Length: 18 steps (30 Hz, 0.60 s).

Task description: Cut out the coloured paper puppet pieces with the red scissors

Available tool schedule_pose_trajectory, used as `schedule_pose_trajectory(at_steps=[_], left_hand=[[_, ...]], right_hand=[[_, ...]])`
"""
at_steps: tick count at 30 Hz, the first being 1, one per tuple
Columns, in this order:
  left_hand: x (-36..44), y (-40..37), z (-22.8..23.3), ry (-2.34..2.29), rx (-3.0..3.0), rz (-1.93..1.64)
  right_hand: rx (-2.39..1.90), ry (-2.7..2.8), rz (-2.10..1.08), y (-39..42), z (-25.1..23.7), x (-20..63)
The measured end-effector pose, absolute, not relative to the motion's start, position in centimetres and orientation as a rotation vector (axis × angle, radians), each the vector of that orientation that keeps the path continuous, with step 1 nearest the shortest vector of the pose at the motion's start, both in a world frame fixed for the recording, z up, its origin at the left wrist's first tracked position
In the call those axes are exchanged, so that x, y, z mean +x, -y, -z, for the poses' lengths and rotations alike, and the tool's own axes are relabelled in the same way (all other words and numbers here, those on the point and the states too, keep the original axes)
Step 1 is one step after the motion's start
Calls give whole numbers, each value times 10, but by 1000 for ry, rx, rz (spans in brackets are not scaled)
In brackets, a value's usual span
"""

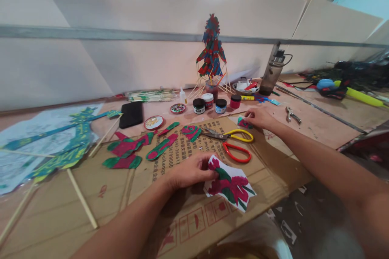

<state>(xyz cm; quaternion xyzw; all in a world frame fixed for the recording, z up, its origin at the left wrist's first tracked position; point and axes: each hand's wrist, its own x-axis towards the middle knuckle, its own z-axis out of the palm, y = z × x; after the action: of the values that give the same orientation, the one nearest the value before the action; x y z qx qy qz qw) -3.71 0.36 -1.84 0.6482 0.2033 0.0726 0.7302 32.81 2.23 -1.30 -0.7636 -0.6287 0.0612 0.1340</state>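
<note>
My left hand (pixel 189 172) grips the edge of a white sheet painted with a red and green flower (pixel 232 188), held just above the flattened cardboard (pixel 106 194). My right hand (pixel 259 118) reaches forward and pinches a small red and green cut-out piece (pixel 243 122) at the far edge of the cardboard. Scissors with yellow and red handles (pixel 234 143) lie between the two hands, blades pointing left. Several painted red and green cut-outs (pixel 130 149) lie to the left of the scissors.
Small paint jars (pixel 209 104) stand in a row behind the cardboard, with a glue bottle (pixel 182 96), a bundle of sticks (pixel 150 96) and a black phone (pixel 131 114). A feathered stick model (pixel 212 54) and a water bottle (pixel 271 73) stand by the wall. Pliers (pixel 292 115) lie right; blue-green painted sheet (pixel 57 145) left.
</note>
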Motion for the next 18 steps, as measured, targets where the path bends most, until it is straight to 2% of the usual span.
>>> schedule_pose_trajectory(at_steps=[18], left_hand=[[-37, -3, 20, -451, 1407, -161]], right_hand=[[-2229, 1721, -237, -26, 28, 324]])
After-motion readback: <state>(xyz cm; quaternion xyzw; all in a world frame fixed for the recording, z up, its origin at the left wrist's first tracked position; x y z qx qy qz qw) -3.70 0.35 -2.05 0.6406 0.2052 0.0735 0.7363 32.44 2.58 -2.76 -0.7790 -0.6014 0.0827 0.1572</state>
